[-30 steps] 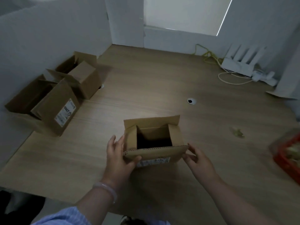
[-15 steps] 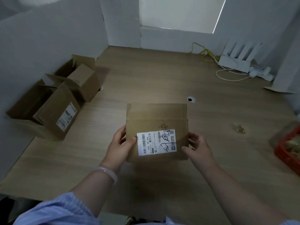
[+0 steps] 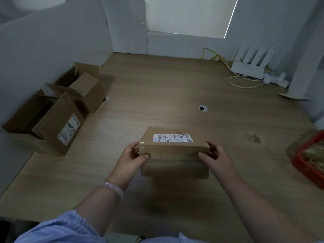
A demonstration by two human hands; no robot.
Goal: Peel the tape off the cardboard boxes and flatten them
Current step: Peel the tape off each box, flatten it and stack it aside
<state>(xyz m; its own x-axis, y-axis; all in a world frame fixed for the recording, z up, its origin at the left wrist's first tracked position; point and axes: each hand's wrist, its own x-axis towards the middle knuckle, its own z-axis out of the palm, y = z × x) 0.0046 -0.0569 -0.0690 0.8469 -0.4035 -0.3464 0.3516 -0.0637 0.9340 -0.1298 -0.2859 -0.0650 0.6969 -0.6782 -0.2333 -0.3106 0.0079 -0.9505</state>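
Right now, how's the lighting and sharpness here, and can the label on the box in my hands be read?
Head view: dim overall, brightest at the window; soft shadow on the table below the box; the label shows a barcode and scribble, print too small to read; wide lens bows the walls.

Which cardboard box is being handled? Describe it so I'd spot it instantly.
On the wooden table, look front and centre, between the left hand and right hand. The held box is the only one gripped, its white label with black handwriting facing up, unlike the open boxes lying at the left.
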